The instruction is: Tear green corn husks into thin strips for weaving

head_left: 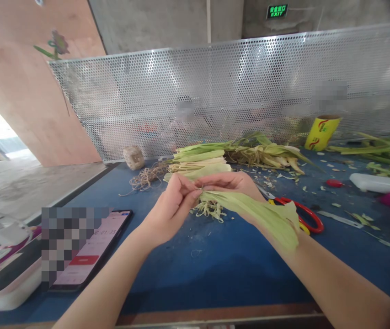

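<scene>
Both hands meet above the middle of the blue table, pinching the narrow end of a pale green corn husk (256, 214). My left hand (176, 208) has thumb and fingertips pressed together at that end. Opposite it, my right hand (232, 183) is closed on the same spot, partly covered by the husk. The husk's wide end drapes over my right forearm. Thin curled husk shreds (211, 211) show just beneath the fingers; whether they join the held piece I cannot tell. Behind the hands lie layered husks (198, 157). Red-handled scissors (313, 217) rest beside my right forearm.
Loose brown twine (150, 176) and a pale rough block (133, 157) are at the back left. A phone (92, 253) lies left. Rightward are a yellow roll (323, 132), a thin blade (340, 219) and husk scraps. A perforated metal screen (215, 96) stands behind, with people beyond.
</scene>
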Demonstrator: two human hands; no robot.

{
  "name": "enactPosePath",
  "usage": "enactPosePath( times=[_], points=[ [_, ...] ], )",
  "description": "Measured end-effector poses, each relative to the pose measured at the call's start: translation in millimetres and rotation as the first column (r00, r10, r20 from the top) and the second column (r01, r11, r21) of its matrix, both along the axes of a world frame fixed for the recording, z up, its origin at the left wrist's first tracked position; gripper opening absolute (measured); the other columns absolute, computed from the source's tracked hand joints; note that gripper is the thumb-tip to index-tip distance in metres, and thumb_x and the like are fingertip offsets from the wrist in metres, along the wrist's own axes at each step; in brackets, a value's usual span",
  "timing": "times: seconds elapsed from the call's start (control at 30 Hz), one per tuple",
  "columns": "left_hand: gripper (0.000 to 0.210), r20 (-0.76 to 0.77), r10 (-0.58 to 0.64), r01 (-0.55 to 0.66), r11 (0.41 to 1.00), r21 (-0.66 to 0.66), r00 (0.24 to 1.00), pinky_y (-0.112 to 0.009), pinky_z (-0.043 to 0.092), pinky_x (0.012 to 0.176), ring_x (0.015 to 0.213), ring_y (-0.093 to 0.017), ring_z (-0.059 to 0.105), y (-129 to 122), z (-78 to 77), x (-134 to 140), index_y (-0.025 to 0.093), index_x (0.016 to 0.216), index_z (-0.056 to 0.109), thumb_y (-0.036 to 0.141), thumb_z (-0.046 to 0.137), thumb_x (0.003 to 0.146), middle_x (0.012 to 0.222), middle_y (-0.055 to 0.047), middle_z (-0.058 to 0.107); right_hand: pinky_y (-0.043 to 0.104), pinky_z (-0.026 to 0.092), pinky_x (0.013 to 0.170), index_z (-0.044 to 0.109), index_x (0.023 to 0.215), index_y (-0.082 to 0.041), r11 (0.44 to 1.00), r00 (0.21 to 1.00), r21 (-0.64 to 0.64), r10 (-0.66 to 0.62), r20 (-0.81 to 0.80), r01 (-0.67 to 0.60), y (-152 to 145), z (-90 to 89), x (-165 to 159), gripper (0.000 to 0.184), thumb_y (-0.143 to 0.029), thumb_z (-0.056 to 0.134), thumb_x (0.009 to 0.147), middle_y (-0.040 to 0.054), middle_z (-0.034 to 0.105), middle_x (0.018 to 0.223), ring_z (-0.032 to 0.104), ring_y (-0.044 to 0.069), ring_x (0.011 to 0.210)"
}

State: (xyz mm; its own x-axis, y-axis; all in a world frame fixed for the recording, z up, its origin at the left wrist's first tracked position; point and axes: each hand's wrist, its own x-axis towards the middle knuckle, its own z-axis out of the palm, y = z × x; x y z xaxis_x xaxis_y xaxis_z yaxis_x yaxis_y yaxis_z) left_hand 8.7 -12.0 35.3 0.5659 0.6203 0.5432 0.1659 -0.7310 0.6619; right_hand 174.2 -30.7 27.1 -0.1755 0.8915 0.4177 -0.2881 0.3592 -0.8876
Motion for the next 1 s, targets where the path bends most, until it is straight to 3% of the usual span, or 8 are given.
enactPosePath(
  times=[0.13, 0.23, 0.3, 0.4, 0.6, 0.77, 1.0],
  points=[
    [0.007, -0.008, -0.052, 0.052, 0.999, -0.016, 0.999, -0.022, 0.035, 0.053, 0.055, -0.008, 0.039, -0.1, -2.2, 0.2, 0.021, 0.082, 0.031, 0.02, 0.035, 0.088, 0.065, 0.005, 0.04, 0.019, 0.051, 0.061, 0.068, 0.075, -0.02, 0.986, 0.978, -0.159, 0.023, -0.205, -0.056, 1.9, -3.1, -3.3, 0.013, -0.017, 0.071, 0.063, -0.0005, 0.069, 0.074, 0.063, 0.009, 0.064],
    [0.008, -0.048, -0.04, 0.04, 0.999, -0.008, 0.998, -0.023, 0.035, 0.053, 0.055, -0.008, 0.039, -1.1, -2.8, -0.8, 0.021, 0.082, 0.031, 0.021, 0.036, 0.088, 0.064, 0.005, 0.041, 0.014, 0.046, 0.048, 0.064, 0.085, -0.019, 0.936, 0.972, -0.327, 0.053, -0.228, -0.128, 0.1, -1.1, -2.0, 0.024, -0.015, 0.071, 0.063, -0.0015, 0.067, 0.068, 0.06, 0.006, 0.055],
    [0.009, -0.058, -0.059, 0.057, 0.998, -0.028, 0.997, -0.023, 0.034, 0.052, 0.054, -0.008, 0.039, -2.2, -2.2, -1.0, 0.022, 0.083, 0.029, 0.021, 0.037, 0.088, 0.061, 0.006, 0.039, 0.014, 0.046, 0.047, 0.063, 0.079, -0.018, 0.919, 0.972, -0.367, 0.058, -0.227, -0.14, -0.9, 0.6, -1.0, 0.019, -0.014, 0.072, 0.062, -0.0026, 0.065, 0.062, 0.059, 0.006, 0.052],
    [0.012, -0.038, -0.138, 0.134, 0.987, -0.088, 0.99, -0.022, 0.033, 0.05, 0.051, -0.008, 0.038, -4.1, 0.4, -0.4, 0.023, 0.088, 0.025, 0.019, 0.036, 0.088, 0.057, 0.008, 0.038, 0.014, 0.045, 0.048, 0.063, 0.065, -0.016, 0.928, 0.971, -0.338, 0.086, -0.223, -0.159, -0.4, 0.8, -0.5, 0.01, -0.014, 0.072, 0.061, -0.0037, 0.064, 0.059, 0.058, 0.004, 0.05],
    [0.027, -0.144, -0.13, 0.105, 0.98, -0.167, 0.981, -0.022, 0.035, 0.051, 0.052, -0.009, 0.039, -5.7, 5.7, -0.4, 0.024, 0.111, 0.028, 0.023, 0.04, 0.087, 0.055, 0.008, 0.042, 0.016, 0.048, 0.059, 0.07, 0.073, -0.018, 0.951, 0.988, -0.27, 0.148, -0.034, -0.152, 2.8, -6.2, 5.3, 0.01, -0.023, 0.072, 0.064, -0.0009, 0.068, 0.07, 0.061, 0.006, 0.062],
    [0.005, -0.079, -0.118, 0.103, 0.98, -0.172, 0.99, -0.021, 0.036, 0.049, 0.052, -0.008, 0.039, -6.3, 3.2, 0.5, 0.023, 0.089, 0.034, 0.024, 0.038, 0.087, 0.061, 0.006, 0.045, 0.017, 0.049, 0.062, 0.071, 0.079, -0.02, 0.953, 0.983, -0.252, 0.181, 0.037, -0.166, 2.8, -7.8, 10.4, 0.014, -0.026, 0.07, 0.066, -0.0002, 0.069, 0.076, 0.062, 0.007, 0.065],
    [0.01, 0.001, 0.007, -0.006, 0.989, -0.146, 1.0, -0.021, 0.036, 0.047, 0.049, -0.007, 0.041, -6.5, 2.7, 3.0, 0.022, 0.08, 0.033, 0.023, 0.041, 0.086, 0.063, 0.005, 0.05, 0.016, 0.046, 0.052, 0.07, 0.081, -0.018, 0.965, 0.985, -0.226, 0.154, 0.073, -0.134, -1.8, -1.3, 6.4, 0.017, -0.029, 0.068, 0.068, -0.0004, 0.067, 0.07, 0.057, 0.005, 0.055]
  ],
)
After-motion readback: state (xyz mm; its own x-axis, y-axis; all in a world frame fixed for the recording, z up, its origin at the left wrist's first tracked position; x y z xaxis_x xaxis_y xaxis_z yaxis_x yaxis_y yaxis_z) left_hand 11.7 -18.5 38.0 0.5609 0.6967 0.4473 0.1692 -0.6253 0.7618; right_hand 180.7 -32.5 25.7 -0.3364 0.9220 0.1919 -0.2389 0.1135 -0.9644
